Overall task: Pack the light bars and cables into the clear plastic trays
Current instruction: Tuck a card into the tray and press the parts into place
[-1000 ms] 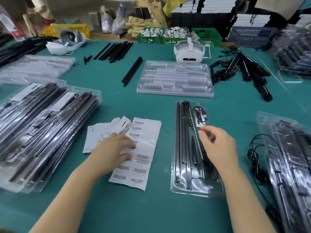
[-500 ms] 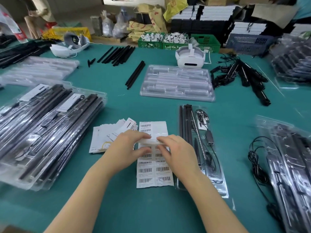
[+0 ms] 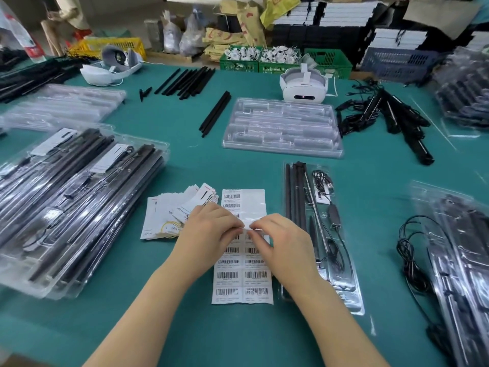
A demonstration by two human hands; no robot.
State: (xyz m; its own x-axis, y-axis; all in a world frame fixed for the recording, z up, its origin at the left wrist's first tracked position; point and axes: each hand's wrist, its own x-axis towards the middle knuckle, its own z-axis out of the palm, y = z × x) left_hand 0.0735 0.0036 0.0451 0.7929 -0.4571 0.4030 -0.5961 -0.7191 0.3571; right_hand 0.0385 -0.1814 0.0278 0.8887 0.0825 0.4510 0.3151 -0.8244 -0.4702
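While my left hand [image 3: 209, 229] and right hand [image 3: 280, 242] pinch one barcode label [image 3: 247, 225], I peel slowly, keeping the sheet [image 3: 242, 282] flat.

Teal table [image 3: 238, 165]; white label sheet [image 3: 242, 284], black barcodes; black light bars [image 3: 185, 82]; green crates [image 3: 328, 60].

I'm at a packing workshop: my green worktop [image 3: 185, 160] carries stacked clear trays [image 3: 281, 128], loose black bars [image 3: 185, 82], barcode label sheets [image 3: 243, 260], with crates [image 3: 328, 62] and boxes [image 3: 325, 25] behind.
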